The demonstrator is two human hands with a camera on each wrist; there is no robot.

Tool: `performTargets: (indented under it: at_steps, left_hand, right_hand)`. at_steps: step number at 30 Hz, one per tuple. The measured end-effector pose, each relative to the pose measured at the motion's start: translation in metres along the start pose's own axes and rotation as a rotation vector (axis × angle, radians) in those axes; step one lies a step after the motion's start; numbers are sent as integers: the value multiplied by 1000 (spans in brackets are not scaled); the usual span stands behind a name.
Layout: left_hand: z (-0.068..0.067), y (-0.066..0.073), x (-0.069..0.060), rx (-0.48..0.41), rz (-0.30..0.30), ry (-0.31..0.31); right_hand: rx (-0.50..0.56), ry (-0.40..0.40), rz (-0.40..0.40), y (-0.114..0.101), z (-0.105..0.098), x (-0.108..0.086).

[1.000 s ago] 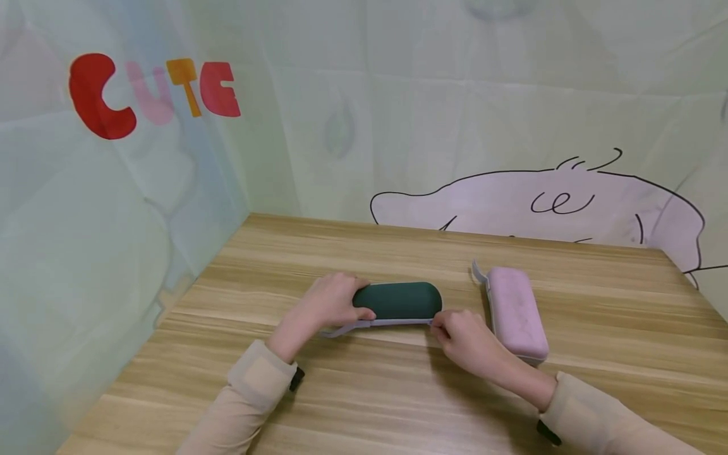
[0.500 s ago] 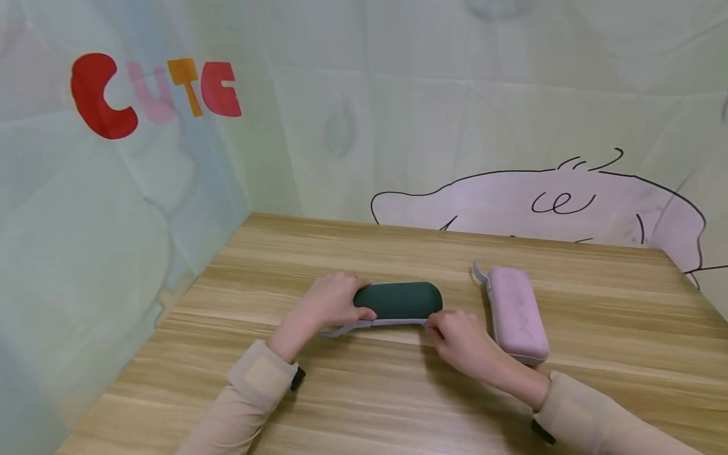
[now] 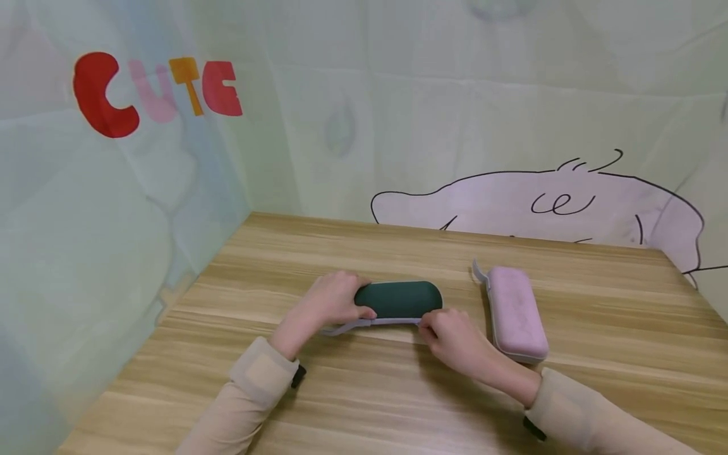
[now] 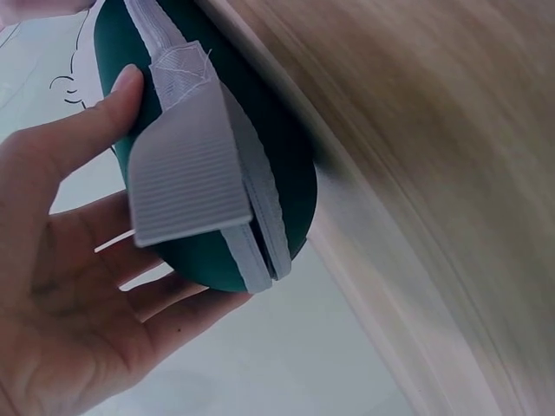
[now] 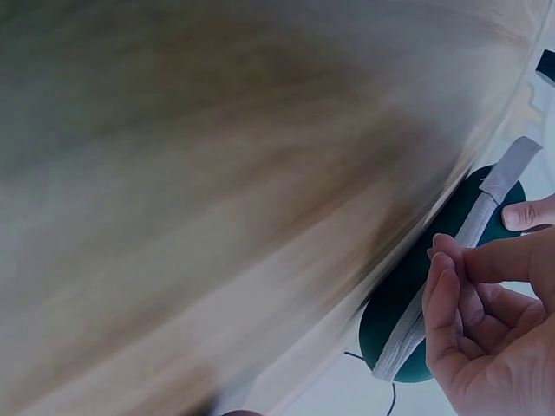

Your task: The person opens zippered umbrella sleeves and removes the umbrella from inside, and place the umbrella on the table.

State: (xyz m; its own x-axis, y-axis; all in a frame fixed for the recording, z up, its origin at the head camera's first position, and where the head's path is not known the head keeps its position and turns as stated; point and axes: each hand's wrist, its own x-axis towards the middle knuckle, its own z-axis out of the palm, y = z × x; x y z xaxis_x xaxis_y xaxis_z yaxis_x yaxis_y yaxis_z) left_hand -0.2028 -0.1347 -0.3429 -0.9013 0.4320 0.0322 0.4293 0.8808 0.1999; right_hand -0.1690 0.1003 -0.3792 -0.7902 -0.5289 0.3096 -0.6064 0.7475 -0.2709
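A dark green hard-shell glasses case point(image 3: 398, 300) lies lengthwise on the table, its grey zip point(image 4: 264, 204) along the near side. My left hand point(image 3: 335, 300) grips its left end, thumb on the near side and fingers round the back. A pale grey strap tab point(image 4: 186, 173) sticks out at that end, where the two zip tapes stand slightly apart. With thumb and forefinger my right hand point(image 3: 455, 338) pinches at the zip near the case's right part; the zip pull is hidden between the fingertips. Behind these fingers the zip tape point(image 5: 403, 338) looks joined.
To the right lies a pink hard-shell case point(image 3: 516, 313) with a grey strap, close to my right hand. The wooden table point(image 3: 341, 404) meets printed cloth walls point(image 3: 318, 114) at the back and left.
My right hand has slid a little to the left along the zip, away from the case's right end. The left hand and the green case have stayed almost still.
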Motion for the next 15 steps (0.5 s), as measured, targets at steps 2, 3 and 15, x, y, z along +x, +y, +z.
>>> performTargets:
  at_steps: [2,3,15]
  left_hand:
    - [0,0,0,-1,1,0]
    - [0,0,0,0,1,0]
    - [-2,1,0,-12,-10,-3]
  right_hand:
    - [-3,1,-3,0,1,1]
    - [-5,2,-4,-1,2,1]
    - [-11,-2,-14,-6,4,4]
